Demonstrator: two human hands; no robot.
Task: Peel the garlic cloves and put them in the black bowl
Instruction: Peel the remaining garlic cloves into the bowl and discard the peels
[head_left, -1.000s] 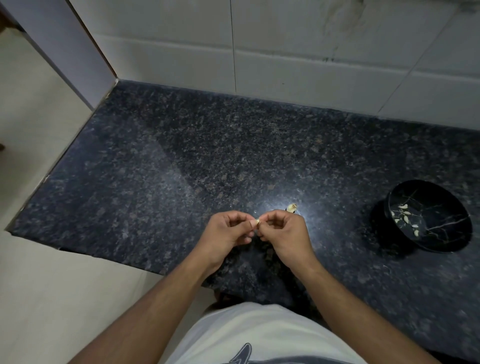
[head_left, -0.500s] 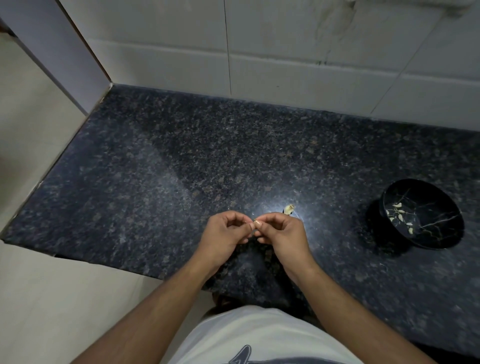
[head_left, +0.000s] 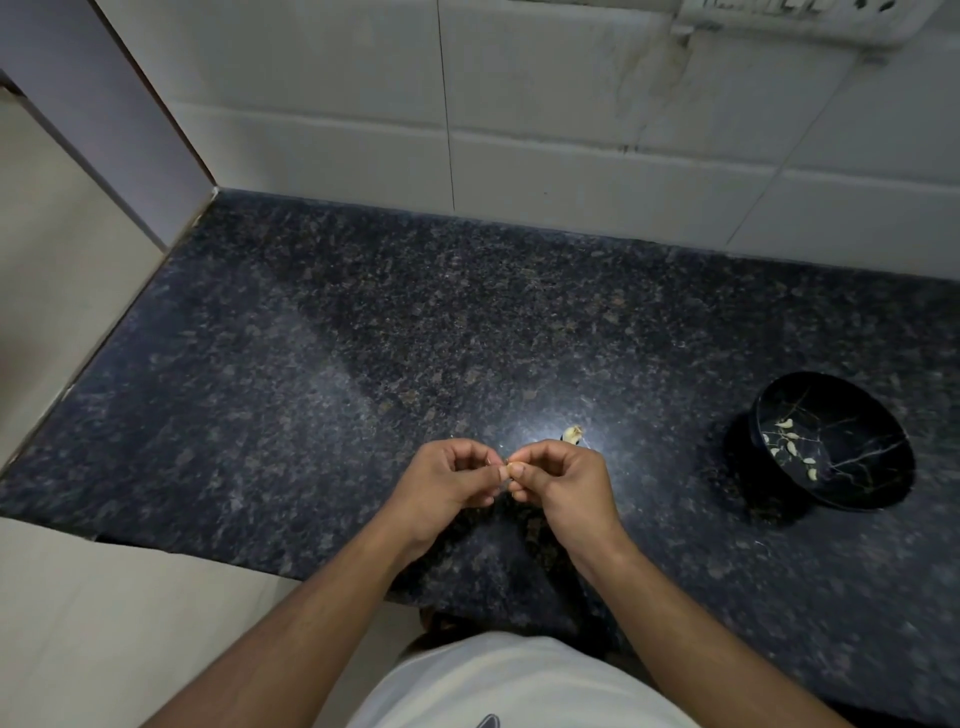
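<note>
Hands meet over counter (head_left: 363, 364): left hand (head_left: 447, 486) and right hand (head_left: 563, 483) fingers curled, pinching one clove (head_left: 508, 470) between fingertips. Loose clove piece (head_left: 573, 433) just beyond. Bowl (head_left: 857, 493) well right, holding peeled cloves (head_left: 789, 447).

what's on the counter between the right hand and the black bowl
Head view: only bare dark counter lies between the right hand and the black bowl.
</note>
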